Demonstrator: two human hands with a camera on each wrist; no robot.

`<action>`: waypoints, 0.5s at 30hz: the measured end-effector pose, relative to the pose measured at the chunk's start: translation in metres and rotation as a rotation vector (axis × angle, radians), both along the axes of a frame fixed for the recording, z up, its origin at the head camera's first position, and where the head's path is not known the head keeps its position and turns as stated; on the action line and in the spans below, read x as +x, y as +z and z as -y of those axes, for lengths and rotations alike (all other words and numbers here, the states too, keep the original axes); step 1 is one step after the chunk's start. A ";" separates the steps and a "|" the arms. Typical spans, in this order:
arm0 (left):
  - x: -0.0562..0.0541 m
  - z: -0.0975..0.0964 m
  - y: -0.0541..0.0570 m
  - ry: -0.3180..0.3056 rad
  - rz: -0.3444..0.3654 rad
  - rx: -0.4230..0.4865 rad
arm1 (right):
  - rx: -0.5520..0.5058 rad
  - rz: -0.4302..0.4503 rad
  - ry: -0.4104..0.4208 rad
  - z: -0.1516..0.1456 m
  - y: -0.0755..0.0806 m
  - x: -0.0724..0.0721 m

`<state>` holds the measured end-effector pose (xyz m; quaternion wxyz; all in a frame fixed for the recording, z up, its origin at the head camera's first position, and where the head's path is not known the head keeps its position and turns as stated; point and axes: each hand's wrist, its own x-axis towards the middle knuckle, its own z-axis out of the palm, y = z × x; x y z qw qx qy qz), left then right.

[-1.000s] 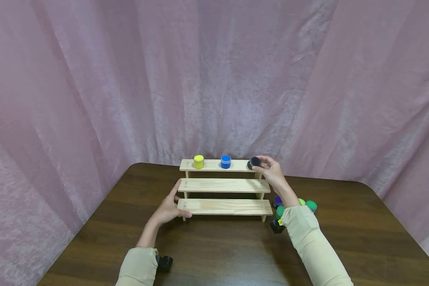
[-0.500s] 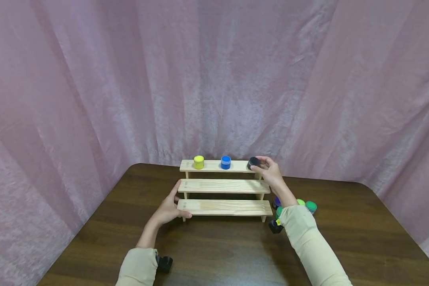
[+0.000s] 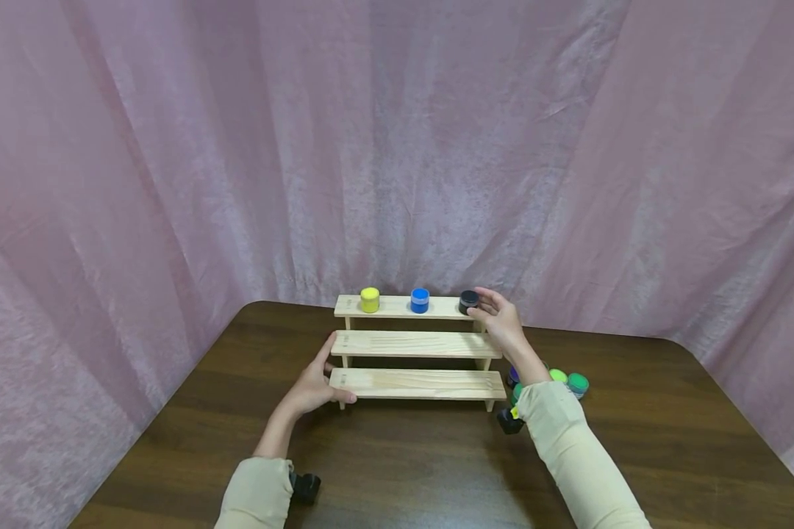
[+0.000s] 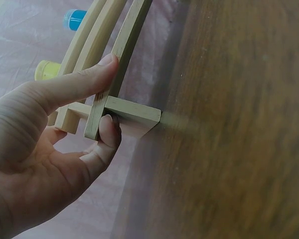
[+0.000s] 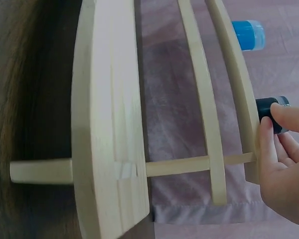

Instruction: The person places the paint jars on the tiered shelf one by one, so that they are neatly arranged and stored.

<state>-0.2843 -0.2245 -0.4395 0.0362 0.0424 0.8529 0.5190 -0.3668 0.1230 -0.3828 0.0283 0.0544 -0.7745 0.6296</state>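
A three-tier wooden display rack point(image 3: 417, 344) stands on the table. Its left end is gripped by my left hand point(image 3: 312, 386); in the left wrist view the thumb lies on the lowest board point(image 4: 124, 55) and a curled finger sits under it. My right hand point(image 3: 503, 323) pinches a black paint jar point(image 3: 468, 301), which stands upright at the right end of the top board. In the right wrist view, thumb and fingers are round the jar's side point(image 5: 266, 109). A blue paint jar point(image 3: 420, 300) stands mid-board, and a yellow paint jar point(image 3: 370, 300) at the left.
Right of the rack, partly behind my right forearm, several more jars lie grouped, among them a green jar point(image 3: 578, 383), a lime jar point(image 3: 558, 375) and a purple jar point(image 3: 513, 377). A pink curtain point(image 3: 397, 147) hangs behind the dark wooden table point(image 3: 397, 463).
The black jar has gone from tilted to upright on the top board, shifting slightly left with my right hand. My left hand keeps its grip on the rack.
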 end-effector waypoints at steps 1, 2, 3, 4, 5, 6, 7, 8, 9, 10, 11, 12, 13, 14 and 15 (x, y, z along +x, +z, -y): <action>0.000 0.000 0.000 0.001 -0.001 0.001 | -0.001 -0.005 0.002 0.000 0.000 0.000; 0.001 0.000 0.000 0.002 -0.002 0.002 | 0.003 -0.009 0.006 0.001 0.000 -0.001; 0.001 0.001 0.000 0.003 -0.003 0.005 | 0.003 -0.013 0.008 0.001 0.000 -0.001; 0.001 0.001 0.000 0.002 -0.006 0.005 | 0.005 -0.016 0.007 0.002 0.000 -0.001; 0.001 0.001 0.001 0.001 -0.007 0.008 | 0.007 -0.020 0.010 0.002 0.000 -0.002; 0.001 0.001 0.001 -0.001 -0.007 0.010 | 0.007 -0.019 0.008 0.002 0.000 -0.002; 0.001 0.001 0.001 -0.002 -0.008 0.012 | 0.005 -0.017 0.005 0.002 0.000 -0.002; 0.001 0.001 0.001 -0.004 -0.007 0.012 | 0.003 -0.015 0.002 0.002 0.000 -0.002; 0.001 0.001 0.001 -0.005 -0.007 0.013 | -0.002 -0.015 0.000 0.003 0.000 -0.002; 0.001 0.001 0.001 -0.006 -0.006 0.012 | -0.001 -0.014 0.000 0.002 0.000 -0.002; 0.001 0.001 0.000 -0.004 -0.005 0.011 | -0.004 -0.012 0.001 0.002 0.000 -0.001; 0.000 0.001 0.000 -0.004 -0.005 0.009 | -0.008 -0.009 0.001 0.002 0.000 0.000; 0.000 0.001 0.000 -0.002 -0.005 0.009 | -0.013 -0.006 0.002 0.002 0.001 0.001; 0.000 0.001 -0.001 -0.001 -0.006 0.009 | -0.016 -0.001 0.002 0.002 0.001 0.002; 0.000 0.001 -0.001 0.000 -0.006 0.009 | -0.017 0.004 0.001 0.002 0.002 0.003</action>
